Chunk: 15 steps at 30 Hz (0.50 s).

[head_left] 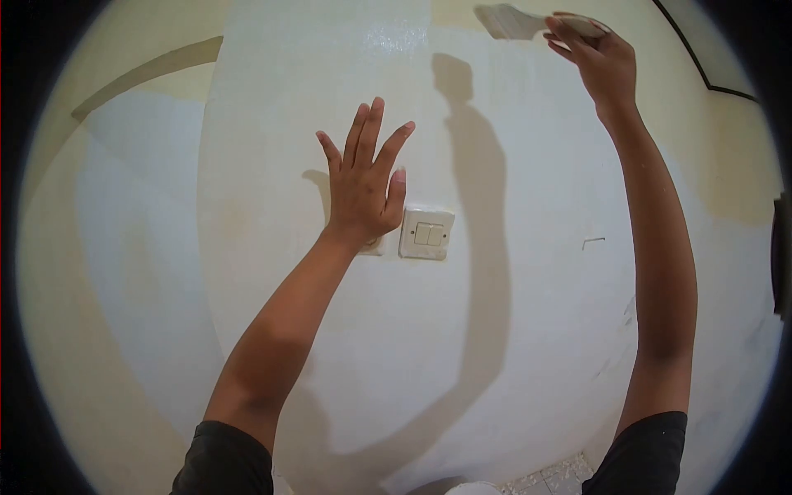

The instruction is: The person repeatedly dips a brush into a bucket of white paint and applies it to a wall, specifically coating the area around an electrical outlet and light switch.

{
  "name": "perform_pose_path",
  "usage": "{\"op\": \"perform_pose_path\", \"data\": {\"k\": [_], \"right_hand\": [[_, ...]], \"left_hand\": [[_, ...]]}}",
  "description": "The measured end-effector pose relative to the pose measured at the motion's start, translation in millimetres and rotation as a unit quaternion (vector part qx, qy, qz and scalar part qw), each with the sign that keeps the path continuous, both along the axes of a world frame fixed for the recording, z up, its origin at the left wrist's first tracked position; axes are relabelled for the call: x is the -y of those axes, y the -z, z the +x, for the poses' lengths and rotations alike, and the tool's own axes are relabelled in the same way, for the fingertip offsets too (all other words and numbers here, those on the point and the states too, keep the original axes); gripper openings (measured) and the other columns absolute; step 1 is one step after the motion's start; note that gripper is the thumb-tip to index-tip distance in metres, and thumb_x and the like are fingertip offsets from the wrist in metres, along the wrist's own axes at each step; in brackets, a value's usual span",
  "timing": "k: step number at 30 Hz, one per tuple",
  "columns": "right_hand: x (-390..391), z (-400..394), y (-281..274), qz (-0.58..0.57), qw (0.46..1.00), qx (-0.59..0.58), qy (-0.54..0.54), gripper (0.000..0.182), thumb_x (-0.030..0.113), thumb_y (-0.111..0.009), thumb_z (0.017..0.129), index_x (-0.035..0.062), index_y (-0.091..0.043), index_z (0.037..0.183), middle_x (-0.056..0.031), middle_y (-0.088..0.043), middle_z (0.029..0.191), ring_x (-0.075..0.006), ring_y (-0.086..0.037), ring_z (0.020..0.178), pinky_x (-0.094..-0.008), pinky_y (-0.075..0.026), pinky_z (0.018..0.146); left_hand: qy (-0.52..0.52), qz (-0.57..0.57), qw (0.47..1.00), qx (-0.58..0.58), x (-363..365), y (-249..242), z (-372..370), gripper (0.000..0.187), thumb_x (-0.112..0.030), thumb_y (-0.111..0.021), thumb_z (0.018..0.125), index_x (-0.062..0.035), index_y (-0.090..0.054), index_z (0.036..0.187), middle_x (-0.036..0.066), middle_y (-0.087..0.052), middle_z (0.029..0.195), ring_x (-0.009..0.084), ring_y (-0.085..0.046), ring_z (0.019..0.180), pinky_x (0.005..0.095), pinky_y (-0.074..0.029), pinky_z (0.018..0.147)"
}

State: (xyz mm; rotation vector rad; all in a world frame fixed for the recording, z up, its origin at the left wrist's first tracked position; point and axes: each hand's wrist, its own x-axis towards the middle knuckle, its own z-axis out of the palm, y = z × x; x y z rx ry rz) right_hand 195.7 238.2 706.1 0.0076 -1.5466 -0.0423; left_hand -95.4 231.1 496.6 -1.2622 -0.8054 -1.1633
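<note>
My right hand (606,62) is raised at the upper right, closed around the handle of a paintbrush (513,23). The wide bristles point left, close to the upper part of the wall (561,330). Fingers spread, my left hand (360,186) is held up in front of the wall and holds nothing. Just right of its thumb is a white double light switch (427,234). Another wall plate (374,247) shows only partly, mostly hidden behind my left wrist. White paint covers the middle of the wall, with a wet sheen near the top and cream-yellow around it.
A bent metal hook (592,240) sticks out of the wall at right. At the bottom edge are a white round rim (473,488) and patterned floor tiles (549,478). A dark object (778,256) stands at the far right edge. An arched edge (148,74) runs at upper left.
</note>
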Motion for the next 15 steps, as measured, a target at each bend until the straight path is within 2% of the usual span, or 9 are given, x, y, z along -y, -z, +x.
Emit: {"op": "perform_pose_path", "data": {"k": [2,3,6,10,15], "right_hand": [[13.1,-17.5,-9.0,0.081,0.993,-0.020,0.086,0.011,0.011,-0.076,0.095,0.0031,-0.078,0.102,-0.0091,-0.077,0.093,-0.0164,-0.070,0.083,-0.0318,-0.057,0.078],[10.6,-22.2,-24.6,0.088,0.985,-0.002,0.148,0.018,0.015,-0.074,0.098,0.0025,-0.079,0.109,-0.0115,-0.079,0.097,-0.0183,-0.073,0.088,-0.0328,-0.058,0.079],[-3.7,-45.9,-56.7,0.235,0.959,0.007,0.157,0.018,0.015,-0.074,0.098,0.0006,-0.078,0.108,-0.0133,-0.080,0.100,-0.0200,-0.075,0.092,-0.0341,-0.059,0.081],[-13.5,-73.8,-86.7,0.249,0.949,0.037,0.187,0.017,0.013,-0.073,0.099,0.0001,-0.077,0.109,-0.0142,-0.080,0.103,-0.0231,-0.077,0.095,-0.0361,-0.060,0.083],[-30.2,-95.5,-108.1,0.316,0.930,0.074,0.173,0.014,0.009,-0.071,0.099,0.0002,-0.076,0.109,-0.0156,-0.079,0.104,-0.0267,-0.077,0.096,-0.0358,-0.061,0.082]], "left_hand": [[-0.011,0.009,1.000,0.010,1.4,-10.4,-2.5,0.060,-0.024,-0.042,0.098,-0.0117,-0.047,0.157,0.018,-0.022,0.173,0.0346,-0.015,0.162,0.0693,0.016,0.120],[-0.016,0.014,1.000,0.016,1.1,-14.9,-4.2,0.060,-0.024,-0.041,0.099,-0.0111,-0.046,0.157,0.018,-0.022,0.173,0.0345,-0.015,0.162,0.0691,0.016,0.120],[0.011,0.014,1.000,0.023,0.0,-14.4,-3.7,0.063,-0.026,-0.041,0.100,-0.0090,-0.041,0.160,0.018,-0.022,0.173,0.0340,-0.015,0.162,0.0691,0.016,0.120],[-0.006,0.039,0.998,0.043,-0.5,-27.4,-1.8,0.069,-0.023,-0.047,0.096,-0.0096,-0.035,0.163,0.015,-0.022,0.174,0.0313,-0.016,0.162,0.0715,0.011,0.121],[-0.045,0.110,0.993,0.025,14.9,-91.4,-1.3,0.068,-0.025,-0.048,0.096,-0.0027,-0.036,0.160,0.016,-0.022,0.173,0.0324,-0.018,0.161,0.0730,0.008,0.121]]}}
